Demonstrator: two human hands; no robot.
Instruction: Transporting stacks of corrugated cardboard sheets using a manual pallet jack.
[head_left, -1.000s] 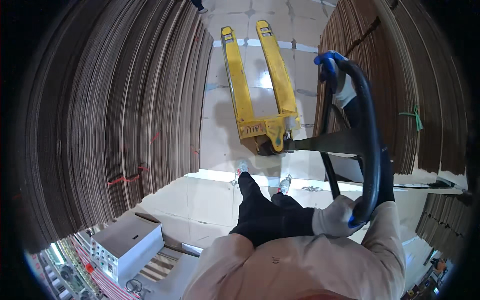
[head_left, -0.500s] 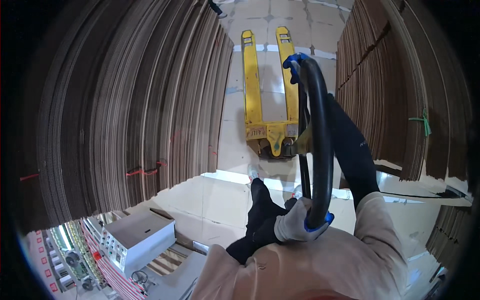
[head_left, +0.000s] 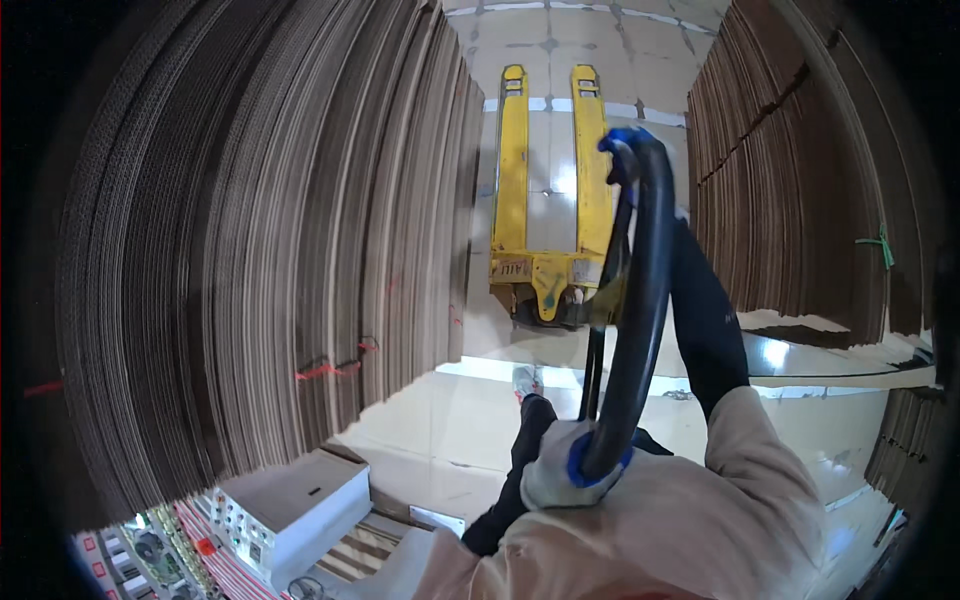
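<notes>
A yellow pallet truck (head_left: 545, 262) stands on the floor ahead, its two forks pointing away from me. Its thick black handle (head_left: 650, 270) rises close in front of my body, slanting from far right to near left. My left hand (head_left: 568, 465), in a grey glove with blue, is closed round the handle's near end. At the far end my right hand (head_left: 625, 155), in the same kind of glove, grips the handle too, partly hidden behind it. Black sleeves cover both forearms.
A tall stack of brown cardboard sheets (head_left: 300, 230) stands close on the left, with red ties. Another cardboard stack (head_left: 780, 200) rises on the right, with a green tie. A white control box (head_left: 295, 510) and machinery sit at the lower left.
The handle's near end and my left hand have swung left and nearer my body. The handle leans more now. Both hands keep their grip, and the view has shifted slightly.
</notes>
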